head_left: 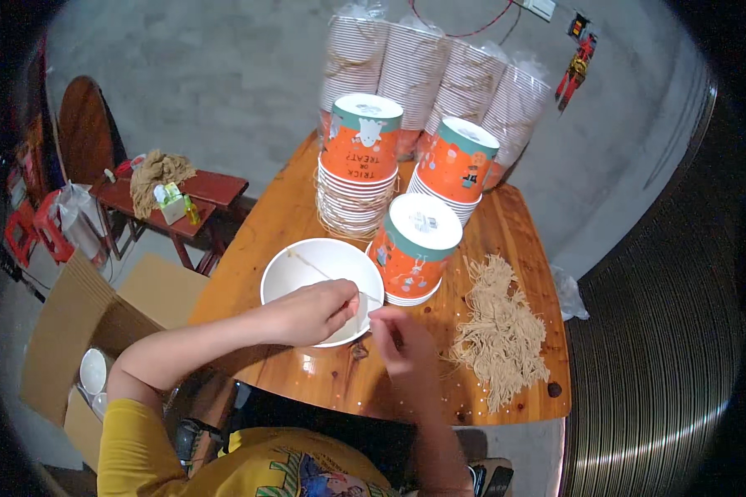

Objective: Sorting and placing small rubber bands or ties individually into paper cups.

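Sitting near the front of the wooden table (278,219), a round white bucket (275,283) turns its wide mouth up, its inside plain and smooth, its rim pale and thin. A slim tan cord (308,263) runs across the inside and disappears toward the left hand (311,313), which reaches over the mouth with its fingers curled and pressed together; whether they pinch the cord is hidden. The right hand (402,344) is just beside the bucket's right rim, thumb and forefinger bent toward each other, and I cannot tell whether anything is between their tips.

The table's near edge curves close below the bucket, and its left edge slants away past a strip of bare wood. On the right, more wood shows between the right hand and a loose heap of tan cords (506,335), which lies near the table's right edge. Room is tightest behind: an upside-down orange stack (414,261) stands just beside the bucket's right rim, with a taller cord-draped stack (358,161) farther back. An open cardboard box (62,340) stands beyond the left edge.
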Motion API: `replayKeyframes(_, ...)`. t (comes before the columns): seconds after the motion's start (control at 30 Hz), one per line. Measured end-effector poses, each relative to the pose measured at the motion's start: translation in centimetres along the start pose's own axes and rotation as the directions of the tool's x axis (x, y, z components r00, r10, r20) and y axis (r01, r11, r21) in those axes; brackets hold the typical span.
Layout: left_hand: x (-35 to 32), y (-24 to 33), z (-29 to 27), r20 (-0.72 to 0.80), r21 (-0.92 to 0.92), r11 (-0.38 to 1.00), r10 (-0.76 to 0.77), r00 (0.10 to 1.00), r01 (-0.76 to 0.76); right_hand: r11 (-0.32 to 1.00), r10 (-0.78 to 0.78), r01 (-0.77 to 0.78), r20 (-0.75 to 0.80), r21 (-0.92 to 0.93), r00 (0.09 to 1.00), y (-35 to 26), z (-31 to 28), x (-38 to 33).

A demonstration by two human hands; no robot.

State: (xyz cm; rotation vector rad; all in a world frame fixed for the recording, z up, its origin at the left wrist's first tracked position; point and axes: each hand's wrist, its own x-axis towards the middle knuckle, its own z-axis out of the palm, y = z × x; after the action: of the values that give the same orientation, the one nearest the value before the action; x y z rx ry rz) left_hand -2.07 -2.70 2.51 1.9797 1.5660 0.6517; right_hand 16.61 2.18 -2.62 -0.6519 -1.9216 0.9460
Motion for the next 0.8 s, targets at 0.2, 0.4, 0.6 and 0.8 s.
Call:
replayKeyframes(0.2, 1.0, -2.3, 0.5, 0.312, -0.245, 0.965, -0.01, 0.95, 0.09, 0.999, -0.012, 0.016, 0.132, -0.028, 0.991, -0.3, 0.1, 0.9)
replayKeyframes(0.4, 1.1, -1.1, 0.4, 0.254, -0.121, 0.987, -0.072, 0.965, 0.105, 0.999, -0.043, 0.042, 0.119, 0.016, 0.992, 0.6, 0.4, 0.9)
replayKeyframes(0.6, 0.4, -0.9, 0.9, -0.332, 0.252, 0.93, 0.343, 0.879, -0.268, 0.983, 0.184, -0.182, 0.217, -0.029, 0.959, 0.5, -0.7, 2.0)
replayKeyframes(0.8, 0.7, -1.0, 2.2, -0.287, -0.212, 0.968, 0.068, 0.955, -0.133, 0.935, 0.339, -0.353, 0.215, 0.026, 0.916, -1.4, -0.3, 2.4)
